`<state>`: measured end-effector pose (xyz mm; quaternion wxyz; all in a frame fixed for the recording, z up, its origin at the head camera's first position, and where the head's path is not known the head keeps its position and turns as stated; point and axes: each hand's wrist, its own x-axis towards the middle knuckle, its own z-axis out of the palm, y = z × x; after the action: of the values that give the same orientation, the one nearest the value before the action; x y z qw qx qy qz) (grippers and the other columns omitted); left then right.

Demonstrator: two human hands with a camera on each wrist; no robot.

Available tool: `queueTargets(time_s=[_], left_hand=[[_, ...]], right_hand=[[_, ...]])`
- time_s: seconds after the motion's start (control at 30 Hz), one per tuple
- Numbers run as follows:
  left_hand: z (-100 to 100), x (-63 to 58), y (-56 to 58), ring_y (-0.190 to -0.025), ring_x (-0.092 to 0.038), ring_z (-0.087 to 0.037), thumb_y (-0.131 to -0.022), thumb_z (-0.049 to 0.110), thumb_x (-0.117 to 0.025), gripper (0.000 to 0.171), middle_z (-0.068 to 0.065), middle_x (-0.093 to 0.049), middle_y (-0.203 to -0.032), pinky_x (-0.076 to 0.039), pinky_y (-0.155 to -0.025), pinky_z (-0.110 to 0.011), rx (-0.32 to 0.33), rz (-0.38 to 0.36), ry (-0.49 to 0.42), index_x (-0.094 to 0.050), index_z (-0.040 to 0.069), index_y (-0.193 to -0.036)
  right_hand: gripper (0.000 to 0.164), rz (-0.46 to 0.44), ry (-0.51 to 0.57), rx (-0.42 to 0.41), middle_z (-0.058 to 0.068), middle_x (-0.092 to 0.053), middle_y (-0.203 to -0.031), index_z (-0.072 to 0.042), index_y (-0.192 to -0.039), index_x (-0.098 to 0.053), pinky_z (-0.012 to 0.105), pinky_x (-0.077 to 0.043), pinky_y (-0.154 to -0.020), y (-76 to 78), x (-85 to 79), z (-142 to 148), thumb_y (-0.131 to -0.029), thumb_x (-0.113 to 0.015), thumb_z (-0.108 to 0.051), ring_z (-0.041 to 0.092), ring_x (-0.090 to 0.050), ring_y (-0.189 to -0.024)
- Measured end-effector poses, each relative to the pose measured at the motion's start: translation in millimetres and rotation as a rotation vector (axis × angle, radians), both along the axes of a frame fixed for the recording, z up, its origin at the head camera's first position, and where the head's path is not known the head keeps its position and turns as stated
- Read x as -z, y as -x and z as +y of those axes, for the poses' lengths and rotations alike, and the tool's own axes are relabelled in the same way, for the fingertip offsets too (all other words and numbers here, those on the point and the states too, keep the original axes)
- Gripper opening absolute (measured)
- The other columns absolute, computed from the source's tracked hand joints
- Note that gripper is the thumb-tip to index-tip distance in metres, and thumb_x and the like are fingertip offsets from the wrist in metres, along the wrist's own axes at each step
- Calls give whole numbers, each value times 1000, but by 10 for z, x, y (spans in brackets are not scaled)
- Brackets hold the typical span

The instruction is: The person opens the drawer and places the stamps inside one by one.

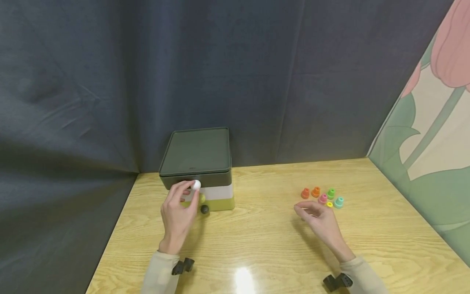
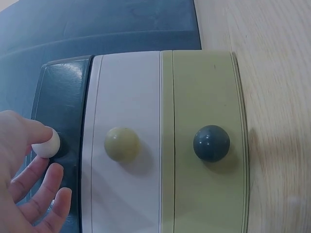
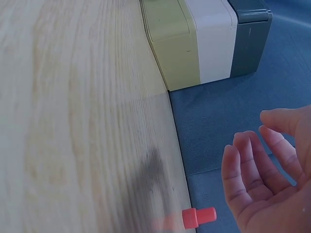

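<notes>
A small three-drawer box (image 1: 196,149) stands at the back left, with a dark green top drawer, a white middle drawer and a yellow-green bottom drawer. My left hand (image 1: 177,216) pinches the round white knob (image 2: 50,144) of the top drawer between thumb and index finger; its other fingers are bent near the drawer front. Below that, a yellow-green knob (image 2: 121,144) sits on the white drawer and a dark knob (image 2: 211,143) on the bottom one. Over the table at the right, my right hand (image 1: 323,223) hangs loosely curled, holding nothing.
Several small coloured stepped pegs stand just beyond the right hand, among them a red one (image 1: 305,193), a green one (image 1: 331,193) and a turquoise one (image 1: 339,202). A dark curtain (image 1: 257,81) hangs behind the wooden table (image 1: 249,241). A flower-patterned cloth (image 1: 433,163) borders the right side.
</notes>
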<state>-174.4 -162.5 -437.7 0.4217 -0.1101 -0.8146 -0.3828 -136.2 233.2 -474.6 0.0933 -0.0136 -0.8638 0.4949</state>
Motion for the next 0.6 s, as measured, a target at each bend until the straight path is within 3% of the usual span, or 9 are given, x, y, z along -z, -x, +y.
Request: queueTargets(time_s=[0.6], left_hand=[[11,-52,25,-84,-75,-26,-86,6,-86,28,-9,-78,-113,-60,-65,-42,-13,-42,-1,-81,10,-113]], right_hand=[[28,-15,28,-22,13,-81,-113,-5,-120,-77,22,-57,-77,-18,-12,15,-103,-73,-26,4,-73,-91]])
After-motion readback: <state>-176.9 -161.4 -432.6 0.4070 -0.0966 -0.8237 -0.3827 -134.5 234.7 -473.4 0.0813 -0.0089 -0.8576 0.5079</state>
